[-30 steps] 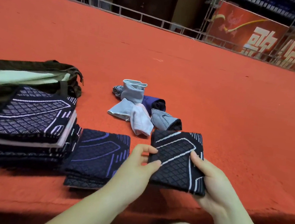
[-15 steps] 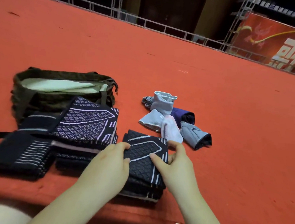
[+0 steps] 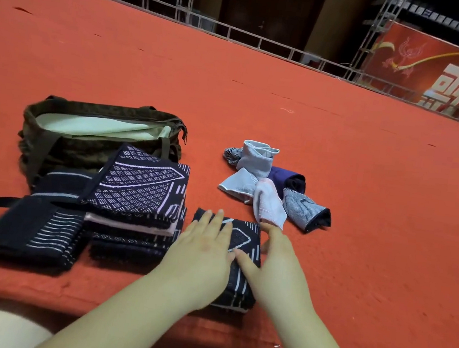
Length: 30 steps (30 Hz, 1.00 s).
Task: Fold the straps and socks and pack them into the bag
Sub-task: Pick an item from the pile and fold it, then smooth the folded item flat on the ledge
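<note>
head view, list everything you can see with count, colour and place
bag: one, olive green, pale lining, open, far left on the carpet
strap piles: three, dark with white patterns, in front of the bag, right one under the hands
socks: one loose heap, pale blue, pink, navy, grey, right of the bag
carpet: one, red, under everything
railing: one, metal, along the far edge
banner: one, red, far right
left hand: flat on the right pile
right hand: flat on the same pile
</note>
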### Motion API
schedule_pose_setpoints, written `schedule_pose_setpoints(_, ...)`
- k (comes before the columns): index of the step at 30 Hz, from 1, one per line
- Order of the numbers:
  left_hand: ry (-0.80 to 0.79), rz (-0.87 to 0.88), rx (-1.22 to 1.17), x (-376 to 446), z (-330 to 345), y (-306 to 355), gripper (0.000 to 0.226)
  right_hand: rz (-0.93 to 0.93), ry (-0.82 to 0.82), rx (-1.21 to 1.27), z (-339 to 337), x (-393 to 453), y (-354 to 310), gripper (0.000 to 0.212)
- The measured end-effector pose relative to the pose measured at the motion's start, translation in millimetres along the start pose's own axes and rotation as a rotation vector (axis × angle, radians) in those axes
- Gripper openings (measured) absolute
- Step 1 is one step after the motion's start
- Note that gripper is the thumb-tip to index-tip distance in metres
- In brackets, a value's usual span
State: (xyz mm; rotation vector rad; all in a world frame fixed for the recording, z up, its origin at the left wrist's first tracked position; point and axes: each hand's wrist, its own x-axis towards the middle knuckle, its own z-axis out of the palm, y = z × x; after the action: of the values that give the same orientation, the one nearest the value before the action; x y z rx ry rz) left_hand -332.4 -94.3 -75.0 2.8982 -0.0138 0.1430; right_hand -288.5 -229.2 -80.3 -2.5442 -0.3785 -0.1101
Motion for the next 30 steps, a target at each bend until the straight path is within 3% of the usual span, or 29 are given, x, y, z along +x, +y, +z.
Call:
schedule_pose_setpoints(2,-0.087,-0.001,0.010,3.1,10.0,-7.2,0.061,-0.186,0.054,-0.144,2.6,-4.5,2.5,0.055)
schedule_pose_setpoints(4,-0.136,0.007,0.004,1.4,18.1,-14.6,0.064,-0.292,-0.027,-0.211,5.1,-5.2,6.1,0.066)
schedule_pose_setpoints(5,-0.145,0.013,0.004,0.1,20.5,-17.5,0.067,-0.282,-0.127,-0.233,6.4,-7.0,8.1,0.074)
schedule_pose_setpoints(7,-0.128,0.028,-0.002,-2.1,23.7,-20.6,0.085,-0.215,-0.285,-0.228,10.0,-11.4,18.8,0.072)
schedule_pose_setpoints(11,-0.142,0.021,-0.011,-4.6,27.0,-19.6,0.102,-0.180,-0.323,-0.209,9.7,-15.0,22.7,0.053)
schedule_pose_setpoints(13,-0.158,0.013,-0.011,-4.2,25.6,-19.3,0.095,-0.171,-0.327,-0.183,11.2,-15.6,23.6,0.051)
schedule_pose_setpoints(16,-0.222,-0.004,0.016,-2.5,19.2,-17.5,0.067,-0.187,-0.342,-0.139,10.0,-14.0,25.8,0.053)
schedule_pose_setpoints(19,-0.290,-0.013,0.062,1.2,7.0,-11.8,0.065,-0.218,-0.316,-0.016,2.2,-8.2,26.3,0.052)
schedule_pose_setpoints(21,-0.254,0.000,0.081,9.9,-3.9,-6.1,0.061,-0.233,-0.209,0.123,-5.2,-1.3,27.0,0.046)
schedule_pose_setpoints(25,0.076,0.017,-0.207,34.5,-23.4,13.0,0.037,-0.137,-0.043,0.252,-10.7,23.2,38.9,0.029)
schedule_pose_setpoints(27,0.071,-0.053,-0.392,52.1,-29.0,23.3,0.032,-0.016,-0.025,0.304,-9.1,37.8,45.8,0.024)
schedule_pose_setpoints(30,-0.063,-0.169,-0.528,92.1,-23.1,32.9,0.029,0.229,-0.008,0.409,-4.0,60.3,54.5,0.025)
